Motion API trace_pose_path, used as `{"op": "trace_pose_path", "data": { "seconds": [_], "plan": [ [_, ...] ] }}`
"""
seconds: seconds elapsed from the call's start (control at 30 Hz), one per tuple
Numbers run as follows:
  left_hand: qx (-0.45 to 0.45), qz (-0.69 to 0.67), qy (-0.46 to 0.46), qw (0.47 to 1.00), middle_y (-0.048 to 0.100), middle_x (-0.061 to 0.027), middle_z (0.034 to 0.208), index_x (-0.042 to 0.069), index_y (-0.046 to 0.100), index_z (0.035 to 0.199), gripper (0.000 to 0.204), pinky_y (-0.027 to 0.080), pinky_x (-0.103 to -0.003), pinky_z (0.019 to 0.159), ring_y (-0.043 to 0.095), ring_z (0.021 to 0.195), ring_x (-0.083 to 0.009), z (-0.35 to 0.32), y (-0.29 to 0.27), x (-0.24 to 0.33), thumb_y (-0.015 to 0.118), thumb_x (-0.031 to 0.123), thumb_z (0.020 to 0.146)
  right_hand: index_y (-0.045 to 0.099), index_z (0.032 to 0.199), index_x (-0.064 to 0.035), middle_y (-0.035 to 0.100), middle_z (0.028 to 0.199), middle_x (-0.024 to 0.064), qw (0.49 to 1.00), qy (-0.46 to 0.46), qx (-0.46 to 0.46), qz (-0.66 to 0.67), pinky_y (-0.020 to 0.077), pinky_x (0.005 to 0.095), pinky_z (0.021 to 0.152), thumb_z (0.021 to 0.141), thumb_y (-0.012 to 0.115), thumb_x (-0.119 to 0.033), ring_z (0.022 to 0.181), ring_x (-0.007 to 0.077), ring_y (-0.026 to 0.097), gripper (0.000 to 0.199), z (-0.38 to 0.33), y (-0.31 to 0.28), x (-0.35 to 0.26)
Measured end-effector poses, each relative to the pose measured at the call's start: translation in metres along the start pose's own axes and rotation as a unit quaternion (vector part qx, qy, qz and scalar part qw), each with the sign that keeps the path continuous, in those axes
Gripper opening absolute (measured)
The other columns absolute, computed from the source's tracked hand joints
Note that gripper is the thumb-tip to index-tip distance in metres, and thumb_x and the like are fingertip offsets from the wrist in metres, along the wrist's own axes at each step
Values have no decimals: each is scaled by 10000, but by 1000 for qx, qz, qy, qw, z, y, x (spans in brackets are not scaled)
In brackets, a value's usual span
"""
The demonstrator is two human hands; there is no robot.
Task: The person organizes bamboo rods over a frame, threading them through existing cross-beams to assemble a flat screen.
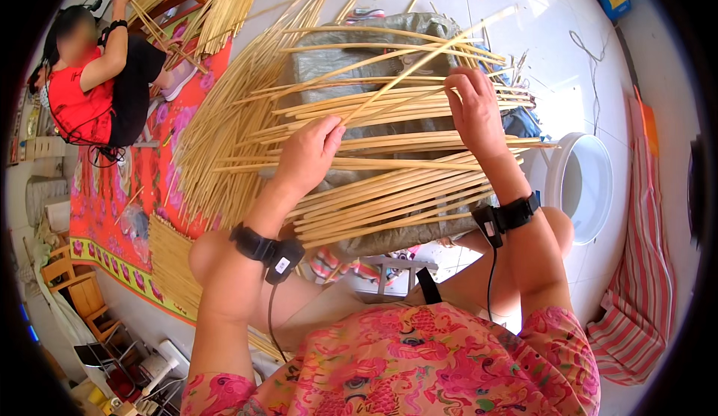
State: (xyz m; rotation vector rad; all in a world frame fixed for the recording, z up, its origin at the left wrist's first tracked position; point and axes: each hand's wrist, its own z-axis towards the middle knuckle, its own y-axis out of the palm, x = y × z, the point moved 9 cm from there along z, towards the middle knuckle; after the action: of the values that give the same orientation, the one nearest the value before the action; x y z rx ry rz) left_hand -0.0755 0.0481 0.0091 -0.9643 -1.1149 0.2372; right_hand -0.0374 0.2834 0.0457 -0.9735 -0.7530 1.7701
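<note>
Pinched in my left hand [308, 154] is the near end of a long straw-coloured stick [404, 76], which slants up to the far right, its far end blurred. My right hand [476, 109] hovers below that stick, close to the right ends of others; its fingers are loosely curved and slightly blurred, with nothing visible in them. Several rows of similar sticks [396, 195] lie crosswise beneath both hands. They rest on a grey-green woven plastic sheet [321, 65] draped over a low support in front of my knees.
A large heap of sticks [224, 143] spreads to the left over a red flowered mat [97, 192]. Another person [90, 79] sits there handling sticks. A white bucket [583, 184] stands at my right, beside a striped cloth [636, 304]. A cable [591, 57] lies on the floor.
</note>
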Motion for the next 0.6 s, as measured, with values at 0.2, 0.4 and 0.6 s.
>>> {"op": "trace_pose_path", "data": {
  "seconds": [0.2, 0.4, 0.6],
  "plan": [
    [106, 6, -79, 991, 595, -147, 745, 69, 555, 947, 157, 441, -406, 571, 576, 652, -332, 2, -28, -12, 455, 188, 927, 565, 835, -58, 579, 838, 90, 981, 152, -37, 116, 444, 394, 776, 722, 642, -34, 883, 290, 552, 139, -21, 25, 12],
    [183, -25, -29, 982, 602, -149, 789, 57, 539, 962, 164, 439, -385, 595, 574, 676, -325, 5, -52, -8, 411, 157, 942, 622, 892, -31, 612, 937, 125, 972, 62, -215, 72, 447, 394, 813, 781, 637, -162, 877, 309, 573, 172, -63, 80, -6],
    [179, -38, -41, 982, 607, -148, 802, 48, 542, 963, 170, 441, -376, 596, 575, 678, -323, 5, -57, -8, 409, 151, 941, 611, 878, -25, 589, 930, 134, 939, 76, -315, 115, 444, 404, 802, 767, 652, -147, 888, 320, 556, 170, -55, 86, -12]
  ]
}}
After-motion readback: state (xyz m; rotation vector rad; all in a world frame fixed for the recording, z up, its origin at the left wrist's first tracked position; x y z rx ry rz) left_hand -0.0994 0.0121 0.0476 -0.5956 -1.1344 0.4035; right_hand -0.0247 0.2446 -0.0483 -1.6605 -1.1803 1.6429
